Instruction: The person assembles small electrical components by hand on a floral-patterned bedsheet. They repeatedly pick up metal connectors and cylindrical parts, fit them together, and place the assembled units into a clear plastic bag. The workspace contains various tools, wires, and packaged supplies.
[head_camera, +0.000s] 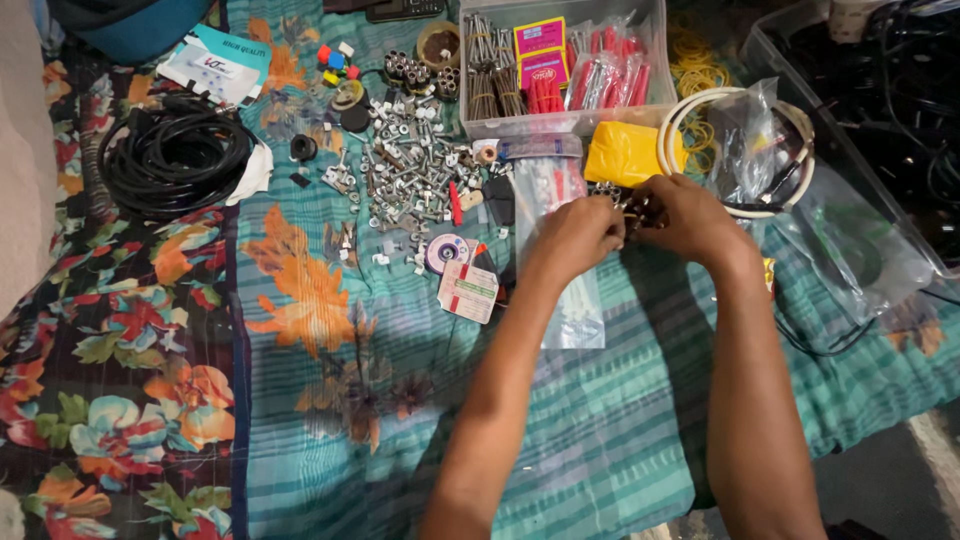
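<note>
We see a teal striped cloth (560, 440) underneath, a clear plastic box (565, 122) of nails and red plugs at top. A black cable coil (175, 160) lies far left, loose screws (415, 165) between. Left hand (575, 235) and right hand (685, 215) meet, fingers pinched closed on small metal parts (630, 207) just above a clear bag (565, 260).

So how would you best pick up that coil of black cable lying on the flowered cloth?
Hook the fingers under the near rim of the coil of black cable from above. It lies flat with an open middle, and clutter sits only on its right side.
</note>
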